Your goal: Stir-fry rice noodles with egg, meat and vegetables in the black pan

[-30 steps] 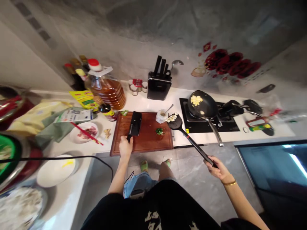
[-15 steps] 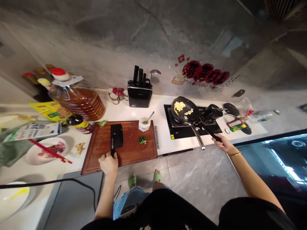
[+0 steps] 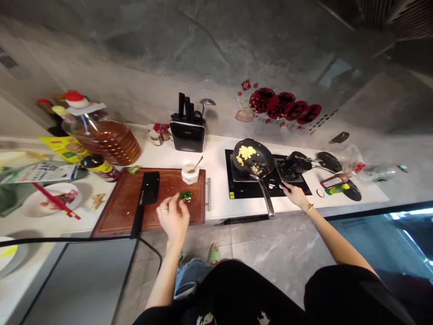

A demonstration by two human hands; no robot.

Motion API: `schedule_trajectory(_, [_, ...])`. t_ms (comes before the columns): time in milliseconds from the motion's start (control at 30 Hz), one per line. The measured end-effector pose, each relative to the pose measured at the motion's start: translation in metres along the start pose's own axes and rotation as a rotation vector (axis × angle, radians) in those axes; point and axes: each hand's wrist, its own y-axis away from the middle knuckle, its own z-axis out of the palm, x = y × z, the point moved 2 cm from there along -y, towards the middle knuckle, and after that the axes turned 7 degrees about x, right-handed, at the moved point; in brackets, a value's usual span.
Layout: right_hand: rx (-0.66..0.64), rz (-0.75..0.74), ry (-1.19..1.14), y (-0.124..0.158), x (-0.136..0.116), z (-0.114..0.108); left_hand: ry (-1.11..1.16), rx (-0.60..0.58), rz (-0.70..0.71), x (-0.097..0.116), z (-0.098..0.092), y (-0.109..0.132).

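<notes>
My left hand (image 3: 173,217) is over the front of the wooden cutting board (image 3: 115,203), empty, its fingers loosely apart. Just beyond its fingertips lies a small heap of chopped green onion (image 3: 186,196). To its left a black cleaver (image 3: 150,188) rests flat on the board, handle toward me. A white jar (image 3: 190,175) with a spoon in it stands on the board's far right. My right hand (image 3: 297,196) grips the black handle of a spatula (image 3: 280,175). The spatula's head reaches into the black frying pan (image 3: 262,153), near pieces of scrambled egg (image 3: 246,152).
The pan sits on a black cooktop (image 3: 233,187), its metal handle toward me. A small black pot (image 3: 297,162) stands to its right. Behind the board is a knife block (image 3: 187,135). A large oil jug (image 3: 108,135), soy sauce bottle (image 3: 101,168) and meat bowl (image 3: 37,205) are left.
My left hand has let go of the cleaver and moved right, toward the green onion. The right hand has shifted the spatula to the pan's right side. The view has moved slightly.
</notes>
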Motion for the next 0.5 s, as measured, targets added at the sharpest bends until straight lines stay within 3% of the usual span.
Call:
schedule_trajectory(133, [0.05, -0.107, 0.288, -0.002, 0.003, -0.017, 0.161, -0.021, 0.065, 0.051, 0.004, 0.039])
schedule_trajectory(267, [0.056, -0.194, 0.368, -0.011, 0.011, -0.033, 0.207, 0.019, 0.036, 0.078, 0.009, 0.067])
schedule_trajectory(400, [0.11, -0.262, 0.273, -0.008, 0.029, -0.031, 0.202, 0.064, -0.047, 0.084, 0.004, 0.075])
schedule_trajectory(500, [0.198, -0.292, 0.095, -0.004, 0.049, -0.019, 0.194, 0.132, -0.115, 0.072, -0.005, 0.068])
